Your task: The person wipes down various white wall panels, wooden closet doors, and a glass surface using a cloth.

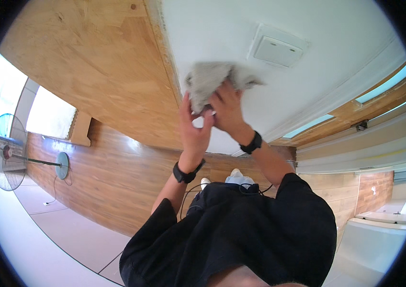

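A crumpled grey cloth (208, 80), blurred at its edges, lies against a white wall (203, 32). My right hand (227, 107) grips it from the right, fingers bent into its folds. On its lower left edge is my left hand (195, 125), with the fingers along the side and the thumb towards the right hand. Part of the left hand's grip is hidden by the cloth. A white wall switch (278, 51) with two rockers sits to the right of the cloth. Left of it, the edge of a wooden panel (109, 68) meets the wall.
A standing fan (7, 152) with a round base and a trailing cord is on the wood-look floor (109, 168) at left. A wooden frame with glass panes (336, 118) runs along the right. White furniture (371, 244) stands at lower right. A dark cable (185, 201) hangs by my waist.
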Action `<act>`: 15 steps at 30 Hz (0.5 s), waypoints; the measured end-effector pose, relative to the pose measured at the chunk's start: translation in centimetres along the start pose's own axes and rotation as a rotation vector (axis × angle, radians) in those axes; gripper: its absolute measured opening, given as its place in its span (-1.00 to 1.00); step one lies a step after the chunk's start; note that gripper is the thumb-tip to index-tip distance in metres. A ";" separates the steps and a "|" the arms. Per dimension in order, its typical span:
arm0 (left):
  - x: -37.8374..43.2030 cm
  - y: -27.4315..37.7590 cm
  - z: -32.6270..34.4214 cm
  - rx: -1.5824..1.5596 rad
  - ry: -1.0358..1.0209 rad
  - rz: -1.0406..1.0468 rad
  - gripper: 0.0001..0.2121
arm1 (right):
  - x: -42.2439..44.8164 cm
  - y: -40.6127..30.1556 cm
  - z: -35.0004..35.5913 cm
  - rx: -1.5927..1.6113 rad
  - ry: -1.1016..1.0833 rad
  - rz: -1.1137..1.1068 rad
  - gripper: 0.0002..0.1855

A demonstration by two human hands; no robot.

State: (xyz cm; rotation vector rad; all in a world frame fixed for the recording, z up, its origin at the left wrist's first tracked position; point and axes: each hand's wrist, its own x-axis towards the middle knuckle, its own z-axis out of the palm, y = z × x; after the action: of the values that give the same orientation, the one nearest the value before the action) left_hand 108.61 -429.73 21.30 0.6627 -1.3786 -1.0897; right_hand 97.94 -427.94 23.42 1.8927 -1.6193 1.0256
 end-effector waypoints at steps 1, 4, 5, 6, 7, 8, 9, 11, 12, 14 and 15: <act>0.8 1.3 0.6 0.047 -0.049 0.082 -0.52 | 0.4 0.5 -0.7 -0.054 0.046 0.016 -0.64; 2.3 2.2 2.3 0.137 -0.217 0.291 -0.51 | -0.5 2.9 -2.0 -0.117 0.219 -0.039 -0.72; 2.4 2.2 2.7 0.159 -0.265 0.345 -0.51 | -2.1 3.9 -1.9 -0.182 0.187 -0.015 -0.61; 2.0 2.2 3.5 0.139 -0.338 0.333 -0.52 | -5.6 5.8 -1.4 -0.061 0.103 0.141 -0.53; 1.5 1.7 3.9 0.133 -0.402 0.317 -0.53 | -7.3 6.5 -1.4 0.090 0.052 0.234 -0.45; 0.8 0.7 4.3 0.174 -0.457 0.293 -0.57 | -9.0 7.0 -1.2 0.238 0.013 0.333 -0.38; 0.1 -0.2 4.2 0.186 -0.441 0.285 -0.57 | -9.3 6.7 -1.5 0.403 0.005 0.372 -0.31; -1.3 -1.4 4.1 0.126 -0.603 0.087 -0.60 | -13.9 8.4 0.6 0.796 0.005 0.549 -0.32; -1.6 -1.9 3.4 0.161 -0.619 0.076 -0.62 | -14.7 8.2 1.7 1.011 -0.017 0.634 -0.32; -1.6 -1.9 1.9 0.236 -0.597 0.069 -0.62 | -14.3 6.6 2.9 0.906 -0.026 0.582 -0.33; -1.6 -1.7 0.9 0.313 -0.593 0.063 -0.62 | -12.9 5.6 3.2 0.622 -0.032 0.423 -0.34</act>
State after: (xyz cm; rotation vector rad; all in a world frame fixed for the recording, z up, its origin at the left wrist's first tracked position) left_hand 107.58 -428.79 19.18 0.5288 -2.0968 -1.0735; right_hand 92.80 -423.22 10.75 1.9623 -1.9216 1.8588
